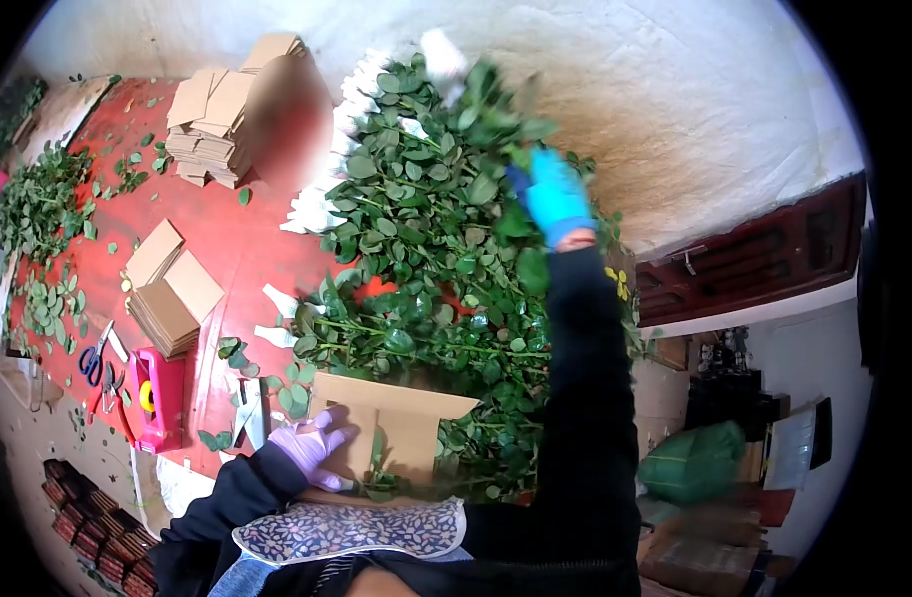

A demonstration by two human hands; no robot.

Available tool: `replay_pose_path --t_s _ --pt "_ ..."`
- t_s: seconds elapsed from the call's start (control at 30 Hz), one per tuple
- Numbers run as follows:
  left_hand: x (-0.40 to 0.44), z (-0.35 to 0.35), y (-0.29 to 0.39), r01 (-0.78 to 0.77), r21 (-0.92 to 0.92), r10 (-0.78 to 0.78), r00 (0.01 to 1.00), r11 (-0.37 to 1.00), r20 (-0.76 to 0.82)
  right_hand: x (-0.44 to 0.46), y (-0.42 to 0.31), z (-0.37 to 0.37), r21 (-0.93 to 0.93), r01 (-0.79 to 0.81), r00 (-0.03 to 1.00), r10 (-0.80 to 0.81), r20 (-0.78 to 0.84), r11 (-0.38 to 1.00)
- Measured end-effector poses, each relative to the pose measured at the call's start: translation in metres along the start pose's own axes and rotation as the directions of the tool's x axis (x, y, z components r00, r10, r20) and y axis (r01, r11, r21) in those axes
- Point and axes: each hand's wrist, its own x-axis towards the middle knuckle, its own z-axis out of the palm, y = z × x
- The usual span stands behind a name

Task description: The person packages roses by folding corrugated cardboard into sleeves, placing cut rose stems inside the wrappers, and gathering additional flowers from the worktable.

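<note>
My right hand (555, 197), in a blue glove, reaches to the far side of the table, closed round a leafy rose stem (491, 104). A white sleeve (443, 62) covers that stem's head; motion blurs the hand and stem. Beneath lies a thick pile of similar green stems (426, 199), their white-covered heads (315, 211) pointing left. My left hand (312, 448), purple-gloved, rests with fingers apart at the left side of an open cardboard box (411, 396). A few leaves lie inside the box.
Stacks of cardboard pieces (212, 119) and folded cardboard (173, 289) lie on the red table (247, 249). Left of the box are a pink tape dispenser (160, 403), scissors (96, 356), red-handled pruners (108, 403) and a white-bladed tool (247, 410). A wall (675, 109) stands behind.
</note>
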Motion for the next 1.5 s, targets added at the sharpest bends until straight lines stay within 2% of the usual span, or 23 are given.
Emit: replay_pose_path --t_s 0.07,0.13,0.2,0.33,0.37,0.47,0.5,0.57,0.7,0.73,0.8,0.83,0.9,0.97,1.03,1.1,1.13,1.2,1.27,1.33,1.4,1.43,1.5 --pt "0.001 0.003 -0.002 0.014 0.013 -0.014 1.000 1.000 0.016 0.004 0.014 0.082 -0.046 -0.039 0.981 0.047 0.187 0.998" --pt "0.002 0.008 -0.004 0.018 0.083 -0.016 1.000 0.996 -0.021 0.002 -0.001 0.098 -0.097 -0.063 0.904 0.098 0.415 0.993" --pt "0.004 0.011 -0.009 0.013 0.021 -0.013 1.000 1.000 -0.003 -0.011 0.007 0.146 0.095 -0.141 0.923 0.096 0.373 0.986" --pt "0.000 0.003 -0.002 -0.007 0.065 0.007 1.000 0.998 -0.002 0.000 0.014 0.124 0.136 -0.223 0.859 0.128 0.496 0.965" --pt "0.001 0.001 -0.001 -0.014 0.067 0.014 1.000 0.998 -0.006 -0.008 0.025 0.122 0.102 -0.131 0.942 0.092 0.322 0.986" --pt "0.003 -0.001 -0.001 0.012 -0.020 -0.012 1.000 1.000 0.012 -0.021 0.048 0.076 -0.011 -0.061 0.995 0.062 0.081 0.998" --pt "0.003 -0.002 0.000 0.028 -0.027 -0.028 0.999 0.999 0.024 -0.021 0.029 0.028 0.002 -0.125 0.982 0.123 0.141 0.992" --pt "0.004 0.001 -0.001 0.015 -0.029 -0.015 1.000 0.999 0.012 -0.040 0.020 -0.009 0.009 -0.023 1.000 0.023 -0.013 1.000" --pt "0.006 0.005 -0.003 0.007 0.010 -0.007 1.000 1.000 -0.001 -0.076 -0.069 -0.076 -0.117 0.219 0.974 -0.210 0.086 0.969" --pt "0.006 0.005 -0.003 0.007 0.034 -0.007 1.000 0.999 -0.007 -0.080 -0.094 -0.071 -0.151 0.240 0.949 -0.198 0.247 0.959" --pt "0.006 0.004 -0.002 0.008 0.052 -0.008 1.000 0.999 0.002 -0.094 -0.135 -0.039 0.044 0.288 0.929 -0.291 0.229 0.956" --pt "0.005 0.004 -0.001 0.024 0.047 -0.024 1.000 0.999 0.000 -0.104 -0.147 -0.006 0.210 0.333 0.926 -0.361 0.112 0.919" --pt "0.005 0.005 -0.002 0.010 0.043 -0.010 1.000 0.999 -0.012 -0.119 -0.169 0.074 0.221 0.305 0.823 -0.373 0.429 0.926" --pt "0.003 0.006 -0.001 0.009 0.033 -0.008 0.999 0.999 -0.036 -0.150 -0.164 0.145 0.354 0.283 0.819 -0.416 0.395 0.892" --pt "0.003 0.001 0.002 0.056 0.089 -0.058 0.998 0.994 0.016 -0.141 -0.162 0.142 0.392 0.266 0.799 -0.429 0.421 0.880" --pt "0.001 -0.001 0.004 0.070 0.055 -0.072 0.997 0.996 0.023 -0.126 -0.154 0.120 0.483 0.260 0.701 -0.508 0.500 0.836" --pt "0.002 -0.002 0.003 0.076 0.031 -0.077 0.997 0.997 0.032 -0.120 -0.143 0.120 0.515 0.345 0.741 -0.564 0.363 0.785" --pt "0.002 0.005 -0.002 0.040 0.012 -0.040 0.999 0.999 -0.007 -0.060 -0.135 0.038 0.560 -0.067 0.490 -0.462 0.739 0.825" --pt "0.003 0.005 -0.005 -0.002 -0.007 0.002 1.000 1.000 -0.014 -0.036 -0.094 0.079 0.574 0.121 0.826 -0.403 0.394 0.809" --pt "0.003 0.004 -0.004 -0.003 -0.006 0.003 1.000 1.000 -0.004 0.002 -0.088 0.071 0.470 0.005 0.941 -0.164 0.297 0.883" --pt "0.004 0.000 -0.001 -0.006 0.016 0.006 1.000 1.000 0.017 0.023 -0.069 0.123 0.146 0.190 0.973 -0.206 0.104 0.971" --pt "0.004 0.001 -0.001 -0.001 0.018 0.001 1.000 1.000 0.002 0.029 -0.069 0.139 0.051 0.136 0.949 -0.145 0.281 0.989" --pt "0.004 0.005 -0.004 0.002 0.008 -0.002 1.000 1.000 -0.007 0.028 -0.071 0.162 0.076 0.061 0.908 -0.087 0.410 0.995"
